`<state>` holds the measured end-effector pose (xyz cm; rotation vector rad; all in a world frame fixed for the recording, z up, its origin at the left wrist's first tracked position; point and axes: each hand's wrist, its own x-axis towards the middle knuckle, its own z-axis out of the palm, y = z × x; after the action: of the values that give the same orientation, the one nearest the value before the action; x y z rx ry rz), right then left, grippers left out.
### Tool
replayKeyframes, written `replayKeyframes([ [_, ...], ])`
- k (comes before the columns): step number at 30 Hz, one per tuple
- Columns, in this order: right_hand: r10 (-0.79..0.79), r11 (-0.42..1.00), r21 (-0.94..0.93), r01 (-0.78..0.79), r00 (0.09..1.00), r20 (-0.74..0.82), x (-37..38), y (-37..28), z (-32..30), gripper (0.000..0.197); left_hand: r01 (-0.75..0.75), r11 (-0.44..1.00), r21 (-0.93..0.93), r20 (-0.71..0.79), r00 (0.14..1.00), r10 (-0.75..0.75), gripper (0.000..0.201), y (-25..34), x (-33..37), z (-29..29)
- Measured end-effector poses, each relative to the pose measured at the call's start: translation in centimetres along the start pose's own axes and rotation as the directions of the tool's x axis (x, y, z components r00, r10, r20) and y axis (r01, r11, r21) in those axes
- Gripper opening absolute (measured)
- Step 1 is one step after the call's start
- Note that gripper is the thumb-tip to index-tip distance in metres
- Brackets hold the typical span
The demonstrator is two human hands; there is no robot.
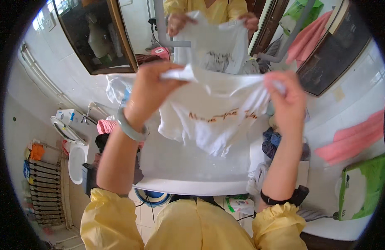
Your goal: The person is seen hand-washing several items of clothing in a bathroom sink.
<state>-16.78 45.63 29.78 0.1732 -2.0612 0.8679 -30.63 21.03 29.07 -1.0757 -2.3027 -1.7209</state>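
A white T-shirt (pixel 217 112) with brown-orange lettering across it hangs stretched between my two raised hands. My left hand (pixel 152 85), with a pale bangle on its wrist, pinches one shoulder of the shirt. The other shoulder is gripped by my right hand (pixel 286 91), slightly smeared by motion. The shirt's lower part dangles over the white sink basin (pixel 188 166), apart from its floor. Both yellow sleeves end around my elbows. In the mirror (pixel 213 41) behind, the shirt and both hands show again.
Dark clothes (pixel 271 141) lie on the basin's right side; a pink cloth (pixel 107 126) is on the left. Pink towels (pixel 353 139) hang at the right, above a green package (pixel 363 187). A toilet (pixel 77 160) stands left. Under the basin is a blue tub (pixel 152 199).
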Motion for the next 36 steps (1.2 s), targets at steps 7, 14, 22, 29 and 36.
replayKeyframes([
  [7, 0.428, 0.904, -0.132, -0.408, 0.851, 0.304, -15.3, 10.1, 8.3, 0.026, 0.406, 0.719, 0.563, 0.205, 0.775, -0.598, 0.043, -15.9, -9.6, 8.0],
  [14, 0.633, 0.767, -0.548, -0.334, 0.529, 0.564, -29.0, 15.8, 17.1, 0.013, 0.306, 0.527, 0.793, 0.358, 0.466, -0.809, 0.066, -25.1, -17.6, 18.6],
  [22, 0.694, 0.719, -0.585, -0.375, 0.334, 0.638, -39.6, 24.2, 20.5, 0.017, 0.191, 0.515, 0.836, 0.428, 0.363, -0.828, 0.069, -28.6, -16.1, 21.5],
  [29, 0.653, 0.572, -0.493, -0.655, -0.001, 0.758, -33.9, 26.3, 18.7, 0.035, -0.063, 0.699, 0.712, 0.558, 0.655, -0.51, 0.059, -39.9, -20.8, 20.6],
  [36, 0.866, 0.344, -0.19, -0.919, 0.233, 0.442, -29.7, 21.2, 12.5, 0.032, 0.542, 0.617, 0.57, 0.322, 0.544, -0.775, 0.024, -27.9, -16.7, 13.1],
])
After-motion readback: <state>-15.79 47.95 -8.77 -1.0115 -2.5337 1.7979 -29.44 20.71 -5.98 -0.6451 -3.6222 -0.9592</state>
